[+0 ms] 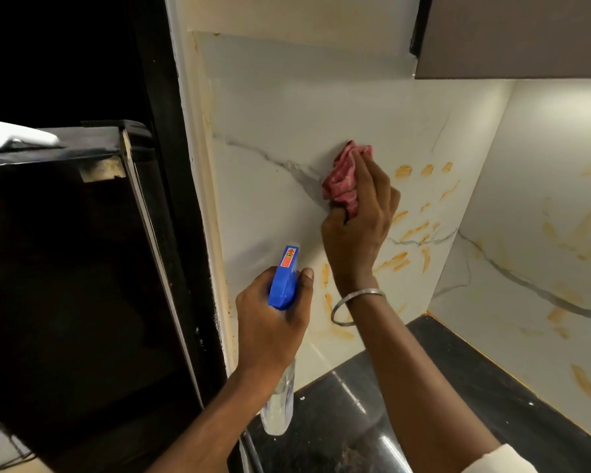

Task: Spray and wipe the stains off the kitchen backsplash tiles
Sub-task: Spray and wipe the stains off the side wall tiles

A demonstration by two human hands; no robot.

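At lower centre of the frame, a person's left hand point(270, 322) wraps its fingers round a blue spray bottle point(284, 281). At mid-frame the right hand point(355, 233) clamps a bunched pink cloth point(342, 179) against the backsplash tiles point(270, 107). Wiping appears under way; orange stains point(403, 171) to the right likely call for rightward strokes.

black fridge point(82, 268) crowds left, cabinet point(526, 35) overhead, open room above countertop point(440, 387) rightward
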